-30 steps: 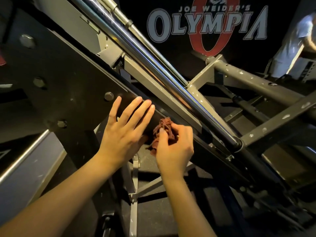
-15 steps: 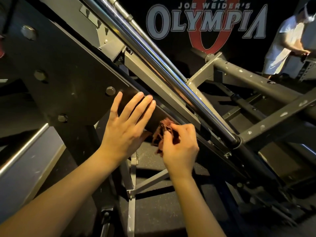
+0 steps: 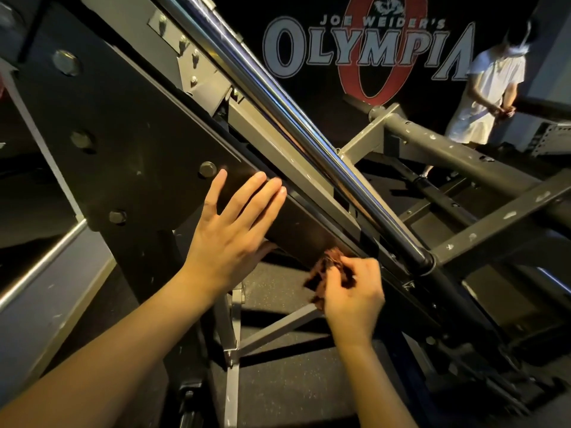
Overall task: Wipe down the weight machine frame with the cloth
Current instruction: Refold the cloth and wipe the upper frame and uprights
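Left hand (image 3: 230,239) was laid flat on the dark plate (image 3: 139,143) of the weight machine frame, fingers straight and close together, just right of a bolt head (image 3: 207,169); nothing was held in it. Right hand (image 3: 352,291) was curled, with a bunched reddish-brown cloth (image 3: 327,265) pinched between thumb and fingers. The cloth was pressed against the lower edge of the dark sloping beam, below and to the right of the left hand, the two hands near but apart. Blur was noted on the right hand and cloth.

Step judged: wiping of the sloping beam under way, the left hand used as a brace. The next move was judged to call for the cloth to be drawn along the slope under steady pressure, with care taken near the brackets by the rail's end collar, where fabric could be snagged.

Outward: a chrome rail (image 3: 293,118) was seen running parallel above the beam, grey cross tubes (image 3: 463,156) with chipped paint beyond it, and speckled dark floor (image 3: 278,288) below. A banner (image 3: 367,54) was hung on the back wall; a person in white (image 3: 491,97) was seen at far right
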`<state>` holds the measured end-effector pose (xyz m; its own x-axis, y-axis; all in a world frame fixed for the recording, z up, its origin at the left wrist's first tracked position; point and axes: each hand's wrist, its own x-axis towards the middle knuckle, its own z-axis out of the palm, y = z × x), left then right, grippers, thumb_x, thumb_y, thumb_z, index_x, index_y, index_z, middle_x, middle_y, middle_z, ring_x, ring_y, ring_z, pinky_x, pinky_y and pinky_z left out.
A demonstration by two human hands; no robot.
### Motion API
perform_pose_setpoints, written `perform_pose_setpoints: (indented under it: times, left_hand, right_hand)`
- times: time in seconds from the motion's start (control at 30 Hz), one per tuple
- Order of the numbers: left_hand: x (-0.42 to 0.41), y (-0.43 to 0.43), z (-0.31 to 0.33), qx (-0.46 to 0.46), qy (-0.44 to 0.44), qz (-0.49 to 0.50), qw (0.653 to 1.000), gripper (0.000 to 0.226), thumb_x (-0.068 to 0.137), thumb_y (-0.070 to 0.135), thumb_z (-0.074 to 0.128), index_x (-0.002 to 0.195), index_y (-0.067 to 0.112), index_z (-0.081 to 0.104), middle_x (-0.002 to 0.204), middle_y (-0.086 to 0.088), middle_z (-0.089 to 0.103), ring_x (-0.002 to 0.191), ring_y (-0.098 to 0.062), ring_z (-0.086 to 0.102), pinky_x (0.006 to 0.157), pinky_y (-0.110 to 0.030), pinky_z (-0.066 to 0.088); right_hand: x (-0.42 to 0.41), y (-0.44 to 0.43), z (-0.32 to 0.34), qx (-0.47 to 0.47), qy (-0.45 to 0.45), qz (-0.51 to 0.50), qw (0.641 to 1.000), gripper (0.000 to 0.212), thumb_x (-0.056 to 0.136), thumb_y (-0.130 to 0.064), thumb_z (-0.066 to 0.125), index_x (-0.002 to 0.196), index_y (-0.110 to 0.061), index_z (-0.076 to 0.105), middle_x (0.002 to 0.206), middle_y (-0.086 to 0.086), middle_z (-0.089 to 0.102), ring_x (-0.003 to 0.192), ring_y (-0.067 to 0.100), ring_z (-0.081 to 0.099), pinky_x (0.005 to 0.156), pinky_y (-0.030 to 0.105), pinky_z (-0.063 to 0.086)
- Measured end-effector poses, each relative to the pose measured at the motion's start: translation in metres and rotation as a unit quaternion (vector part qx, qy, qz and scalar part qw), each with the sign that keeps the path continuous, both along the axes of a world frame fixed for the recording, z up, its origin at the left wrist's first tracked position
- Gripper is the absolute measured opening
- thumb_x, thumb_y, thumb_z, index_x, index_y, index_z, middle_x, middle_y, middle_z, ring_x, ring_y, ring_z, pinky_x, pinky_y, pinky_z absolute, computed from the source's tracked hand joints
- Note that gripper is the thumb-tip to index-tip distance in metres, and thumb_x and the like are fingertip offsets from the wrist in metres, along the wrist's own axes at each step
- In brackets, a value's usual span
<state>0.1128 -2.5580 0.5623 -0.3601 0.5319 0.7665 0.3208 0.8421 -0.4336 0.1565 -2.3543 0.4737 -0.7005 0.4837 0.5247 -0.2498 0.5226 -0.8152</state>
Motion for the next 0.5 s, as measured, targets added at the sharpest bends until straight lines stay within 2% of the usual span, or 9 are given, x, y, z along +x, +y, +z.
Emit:
perform_pose_setpoints:
  times: [0.07,0.17,0.27,0.33,0.43,0.5]
  left_hand:
    - [0.001,0.001,0.000,0.002,-0.005,0.000,1.000,0.078,0.088,0.038,0.072,0.154,0.008,0.042,0.159,-0.014,0.040,0.153,-0.032,0.026,0.123,-0.063,0.013]
    - [0.006,0.003,0.003,0.017,-0.012,-0.013,1.000,0.078,0.086,0.032,0.075,0.152,0.006,0.043,0.158,-0.015,0.041,0.152,-0.032,0.029,0.123,-0.062,0.014]
    - [0.014,-0.004,0.012,0.040,-0.006,-0.022,0.999,0.069,0.092,0.027,0.071,0.151,0.004,0.044,0.159,-0.016,0.040,0.153,-0.032,0.028,0.124,-0.061,0.015]
    - [0.018,-0.013,0.020,0.052,0.003,-0.015,0.999,0.070,0.093,0.029,0.070,0.152,0.003,0.043,0.161,-0.016,0.037,0.154,-0.032,0.026,0.124,-0.060,0.013]
    - [0.019,-0.027,0.032,0.058,0.004,0.004,0.998,0.084,0.085,0.033,0.078,0.154,0.003,0.040,0.163,-0.016,0.033,0.155,-0.031,0.021,0.125,-0.059,0.008]
    - [0.019,-0.037,0.036,0.057,0.002,0.018,0.998,0.092,0.080,0.035,0.083,0.154,0.004,0.039,0.164,-0.016,0.031,0.156,-0.031,0.020,0.125,-0.060,0.010]
  right_hand:
    - [0.002,0.002,-0.004,-0.037,-0.038,-0.046,0.998,0.012,0.091,-0.012,0.072,0.095,-0.020,0.064,0.100,-0.008,0.054,0.091,-0.008,0.057,0.078,0.022,0.058]
    - [-0.003,-0.024,0.025,-0.014,0.019,-0.017,1.000,0.014,0.092,-0.008,0.072,0.089,-0.019,0.062,0.096,-0.006,0.053,0.092,-0.004,0.057,0.074,0.006,0.048]
    - [-0.013,-0.050,0.068,0.070,0.123,0.070,0.987,0.005,0.093,-0.009,0.070,0.097,-0.012,0.067,0.100,-0.003,0.055,0.087,0.002,0.057,0.073,0.010,0.049]
    - [-0.019,-0.050,0.077,0.131,0.163,0.112,0.972,0.009,0.093,-0.011,0.069,0.102,-0.011,0.068,0.103,0.000,0.055,0.085,0.002,0.055,0.072,0.013,0.051]
    - [-0.017,-0.024,0.048,0.180,0.116,0.108,0.971,0.017,0.092,-0.012,0.071,0.108,-0.011,0.068,0.109,-0.004,0.053,0.079,0.002,0.057,0.067,0.012,0.051]
    - [-0.010,-0.010,0.032,0.127,0.083,0.069,0.986,0.018,0.088,-0.005,0.076,0.104,-0.009,0.069,0.105,-0.006,0.053,0.084,-0.001,0.059,0.070,0.008,0.048]
